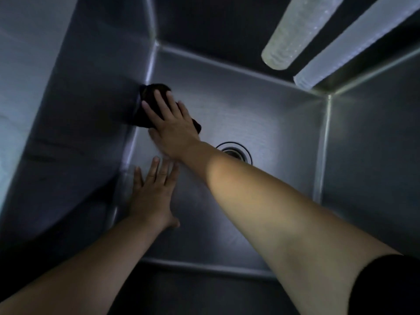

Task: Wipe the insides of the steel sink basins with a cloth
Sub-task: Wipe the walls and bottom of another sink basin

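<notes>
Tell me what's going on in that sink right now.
A person is leaning over a steel sink basin and wiping it. The right hand presses a dark cloth with flat fingers into the corner where the floor meets the left wall. The left hand rests open on the basin floor nearby. The drain sits just behind the right forearm.

We look down into a steel sink basin (pixel 261 105) with brushed walls and a flat bottom. A round drain (pixel 241 151) sits near the middle of the bottom, partly hidden by a forearm. At about ten o'clock from the drain, a dark cloth (pixel 152 92) lies against the bottom where it meets the left wall.
</notes>
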